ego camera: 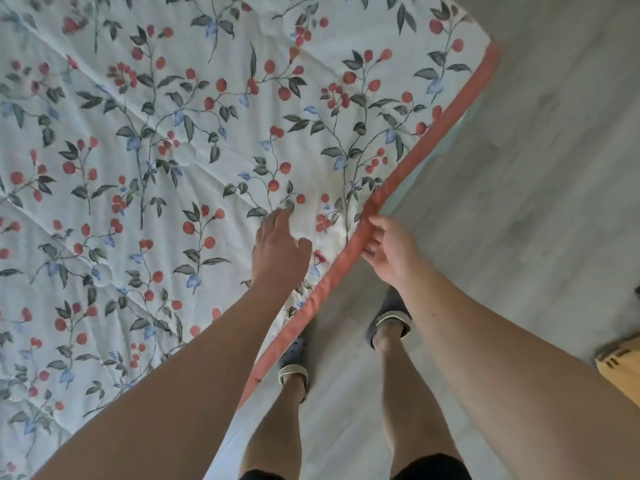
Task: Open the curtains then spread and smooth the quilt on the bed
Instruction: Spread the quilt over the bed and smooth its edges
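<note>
- Nearest, at the bottom of the view, the person's feet in grey clogs (293, 358) stand on the pale wood-look floor (536, 168), right beside the bed's edge.
- Just beyond them, the right hand (388, 251) pinches the quilt's salmon binding (433, 133) between thumb and curled fingers, at the hem where it hangs over the side.
- Left of it, the left hand (277, 247) lies palm-down on the floral quilt (156, 150), fingers loosely spread and reaching away, touching the fabric near the hem.
- Judging by the soft creases and shallow stitched channels, the quilt should handle as light, limp and padded: it will fold and drag rather than slide stiffly, and it is not fragile.
- The bound hem looks like the best place to grip, since the doubled edge gives the fingers firm purchase; the printed middle is better stroked flat with an open palm.
- Farther off, the quilt covers the bed from the near left to the far right, where its rounded corner (485, 39) drops at the far edge.
- Its visible hem runs diagonally from near left up to far right; I take that as one side, but the full long axis cannot be told, as most of the quilt runs out of view.
- A thin strip of pale green sheet (446, 147) peeks below the binding.
</note>
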The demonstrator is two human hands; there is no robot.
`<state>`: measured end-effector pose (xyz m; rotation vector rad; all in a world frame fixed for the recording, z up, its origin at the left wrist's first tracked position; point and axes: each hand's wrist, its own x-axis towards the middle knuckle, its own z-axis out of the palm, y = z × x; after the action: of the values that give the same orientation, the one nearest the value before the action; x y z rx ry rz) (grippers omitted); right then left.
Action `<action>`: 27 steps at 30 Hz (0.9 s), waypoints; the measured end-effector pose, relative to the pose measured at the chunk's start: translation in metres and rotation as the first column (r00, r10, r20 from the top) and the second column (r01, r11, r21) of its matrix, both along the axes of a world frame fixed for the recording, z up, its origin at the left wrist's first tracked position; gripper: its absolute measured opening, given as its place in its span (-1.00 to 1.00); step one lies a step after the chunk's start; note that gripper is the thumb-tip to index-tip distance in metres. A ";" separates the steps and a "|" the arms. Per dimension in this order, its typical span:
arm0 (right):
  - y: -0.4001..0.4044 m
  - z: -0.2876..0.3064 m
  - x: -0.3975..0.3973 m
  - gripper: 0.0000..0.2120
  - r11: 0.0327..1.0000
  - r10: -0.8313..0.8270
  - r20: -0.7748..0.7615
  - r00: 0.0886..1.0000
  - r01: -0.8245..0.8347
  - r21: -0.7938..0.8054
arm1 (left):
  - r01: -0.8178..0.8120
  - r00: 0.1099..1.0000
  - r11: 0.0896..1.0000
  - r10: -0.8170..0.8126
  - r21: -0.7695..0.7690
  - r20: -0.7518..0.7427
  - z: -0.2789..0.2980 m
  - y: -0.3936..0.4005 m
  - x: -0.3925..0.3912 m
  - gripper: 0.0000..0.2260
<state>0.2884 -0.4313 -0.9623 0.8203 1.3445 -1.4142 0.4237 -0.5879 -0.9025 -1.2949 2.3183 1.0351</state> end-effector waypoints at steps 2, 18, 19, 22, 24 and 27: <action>-0.003 0.004 -0.040 -0.68 0.995 -0.049 0.015 0.999 0.050 -0.084 | 0.010 1.000 1.000 -0.010 -0.017 0.001 -0.002 0.007 -0.030 -0.43; 0.009 0.026 -0.272 -0.72 0.986 0.144 -0.097 0.985 -0.151 -0.074 | -0.054 0.994 0.998 0.058 -0.038 0.089 0.005 0.037 -0.232 -0.39; 0.008 0.026 -0.286 -0.71 0.989 0.128 -0.111 0.986 -0.136 -0.060 | -0.061 0.995 0.998 0.063 -0.036 0.080 0.006 0.036 -0.240 -0.39; 0.013 0.018 -0.323 -0.76 0.987 0.149 -0.110 0.983 -0.141 0.073 | -0.078 0.996 0.997 0.079 -0.019 0.051 0.005 0.033 -0.275 -0.40; 0.021 0.014 -0.341 -0.80 0.944 0.264 -0.062 0.962 -0.245 0.223 | -0.108 0.994 0.994 0.107 0.004 0.027 0.005 0.023 -0.302 -0.42; 0.024 0.009 -0.357 -0.83 0.937 0.264 -0.013 0.964 -0.253 0.239 | -0.132 0.991 0.989 0.131 0.070 0.022 0.006 0.012 -0.337 -0.41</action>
<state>-0.0682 -0.4071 -0.9533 0.7348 1.6132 -1.0861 0.0870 -0.5762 -0.8965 -1.4389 2.1869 1.1324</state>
